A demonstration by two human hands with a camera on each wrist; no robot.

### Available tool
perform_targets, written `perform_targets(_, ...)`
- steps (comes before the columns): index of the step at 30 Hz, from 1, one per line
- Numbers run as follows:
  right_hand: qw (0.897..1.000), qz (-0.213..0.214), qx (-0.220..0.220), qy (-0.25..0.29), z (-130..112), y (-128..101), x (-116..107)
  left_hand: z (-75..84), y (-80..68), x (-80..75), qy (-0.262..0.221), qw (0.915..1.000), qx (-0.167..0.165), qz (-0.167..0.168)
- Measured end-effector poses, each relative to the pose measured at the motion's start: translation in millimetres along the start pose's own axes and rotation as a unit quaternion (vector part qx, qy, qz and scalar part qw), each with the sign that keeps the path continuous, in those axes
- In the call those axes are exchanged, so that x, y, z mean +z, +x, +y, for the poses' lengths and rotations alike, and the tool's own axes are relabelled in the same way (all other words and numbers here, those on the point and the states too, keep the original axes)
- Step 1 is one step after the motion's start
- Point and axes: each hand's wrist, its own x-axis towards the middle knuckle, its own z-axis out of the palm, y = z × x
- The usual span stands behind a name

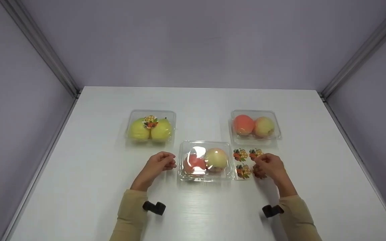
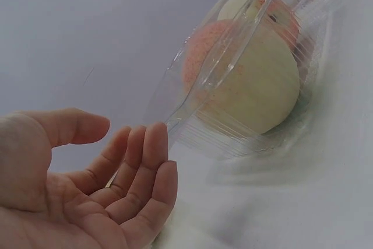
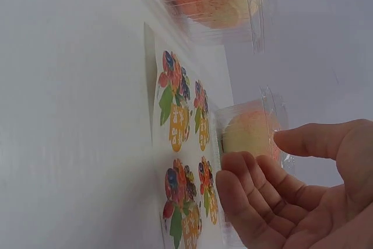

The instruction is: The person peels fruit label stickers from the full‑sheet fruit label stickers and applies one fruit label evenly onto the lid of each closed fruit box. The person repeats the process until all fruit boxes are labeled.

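Observation:
A clear lidded box point(image 1: 205, 160) with two peach-coloured fruits stands near me at the middle of the white table point(image 1: 89, 187). My left hand point(image 1: 161, 163) hovers at its left side, fingers relaxed and holding nothing. In the left wrist view the left hand point(image 2: 128, 135) lies just short of the box point(image 2: 245, 80) corner. A sheet of flower stickers point(image 1: 245, 163) lies right of the box. My right hand point(image 1: 263, 164) is over that sheet. The right wrist view shows the right hand point(image 3: 256, 153) with thumb and fingers apart above the sticker sheet point(image 3: 180, 161), pinching nothing.
At the back left stands a clear box of two yellow-green fruits point(image 1: 150, 129) with a flower sticker point(image 1: 150, 122) on its lid. A box with a red and a peach fruit point(image 1: 255, 126) is at the back right. Grey walls enclose the table.

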Motion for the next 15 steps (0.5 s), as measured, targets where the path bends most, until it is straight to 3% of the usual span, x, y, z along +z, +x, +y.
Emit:
perform_targets(7, 0.999, 0.035, -0.023, -0.012, 5, 0, -10, -1.0, -0.5, 1.9, -0.001, 1.0, 0.005, -0.005)
perform_targets(15, 0.992, 0.07, -0.041, -0.092, 11, -1, -23, -0.3, -0.8, 2.6, 0.001, 0.9999, 0.008, -0.013)
